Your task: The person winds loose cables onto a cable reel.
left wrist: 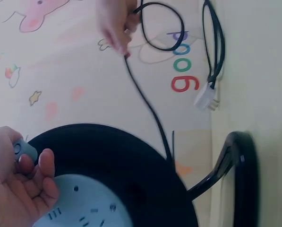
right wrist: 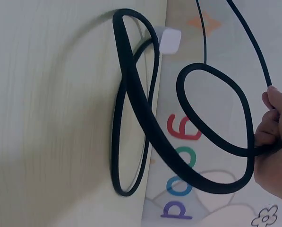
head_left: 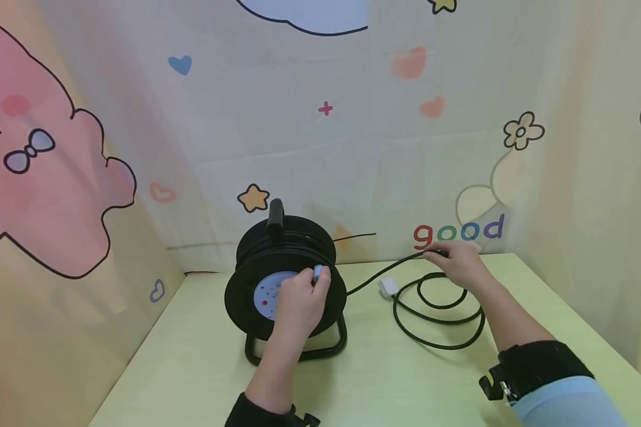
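Note:
A black cable reel (head_left: pixel 237 302) with a pale blue socket panel (head_left: pixel 265 295) stands on the table, black cable wound round its drum. My left hand (head_left: pixel 301 299) grips the small blue crank knob (head_left: pixel 318 271) on the reel's front disc; the left wrist view shows fingers curled about this knob (left wrist: pixel 25 150). To the right, my right hand (head_left: pixel 459 264) pinches the black cable (head_left: pixel 384 271), which runs from the reel up into the fingers. Below that hand the cable hangs in loops (right wrist: pixel 145 118), ending at a white plug (head_left: pixel 388 287).
The reel rests on a black tubular stand (head_left: pixel 323 354) and has a black carry handle (head_left: pixel 275 216) on top. The pale table (head_left: pixel 192 367) meets a printed curtain (head_left: pixel 299 148) right behind the reel. A thin dark line (head_left: pixel 355 236) shows on the curtain beside the drum.

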Tool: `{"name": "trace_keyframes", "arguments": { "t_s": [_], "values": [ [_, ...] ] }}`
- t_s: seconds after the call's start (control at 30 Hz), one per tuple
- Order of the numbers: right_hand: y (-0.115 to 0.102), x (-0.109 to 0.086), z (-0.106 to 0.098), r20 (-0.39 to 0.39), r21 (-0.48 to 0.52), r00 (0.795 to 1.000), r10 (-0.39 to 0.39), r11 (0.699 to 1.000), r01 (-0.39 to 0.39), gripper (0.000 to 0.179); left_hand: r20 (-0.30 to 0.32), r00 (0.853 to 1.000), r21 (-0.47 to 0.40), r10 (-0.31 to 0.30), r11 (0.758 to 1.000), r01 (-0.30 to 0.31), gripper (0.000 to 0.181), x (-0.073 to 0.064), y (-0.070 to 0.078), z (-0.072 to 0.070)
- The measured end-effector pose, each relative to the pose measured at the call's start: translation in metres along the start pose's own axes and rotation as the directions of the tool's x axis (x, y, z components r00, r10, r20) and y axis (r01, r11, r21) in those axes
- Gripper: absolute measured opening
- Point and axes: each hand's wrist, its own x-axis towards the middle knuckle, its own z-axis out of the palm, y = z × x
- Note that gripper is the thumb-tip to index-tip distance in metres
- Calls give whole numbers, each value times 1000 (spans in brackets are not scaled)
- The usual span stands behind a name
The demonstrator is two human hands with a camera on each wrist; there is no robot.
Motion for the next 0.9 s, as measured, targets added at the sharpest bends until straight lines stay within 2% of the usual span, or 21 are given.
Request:
{"name": "trace_keyframes", "arguments": {
  "t_s": [0.2,0.3,0.37,0.47,0.63,0.7,0.83,0.9],
  "values": [
    [-26,9,22,21,11,999,-33,999,33,20,149,988,54,-39,998,31,48,-6,0,17],
    [-39,13,31,30,21,998,-52,998,51,19,219,974,80,-64,996,48,48,-8,-2,23],
    [-48,15,36,36,32,997,-66,997,65,18,270,958,92,-96,993,73,48,-9,-3,26],
    [-57,17,45,38,41,996,-80,996,79,17,343,928,124,-146,986,109,49,-10,-5,28],
    [-70,20,59,64,28,993,-100,995,99,17,435,869,203,-235,966,159,47,-13,-9,29],
    [-75,20,65,83,21,990,-117,993,116,18,473,836,234,-278,955,184,45,-15,-11,29],
    [-84,20,76,113,-21,981,-156,987,159,15,521,780,282,-348,932,228,35,-19,-18,30],
    [-88,19,81,133,-52,978,-163,984,171,13,535,763,301,-362,926,229,32,-21,-21,29]
  ]
}}
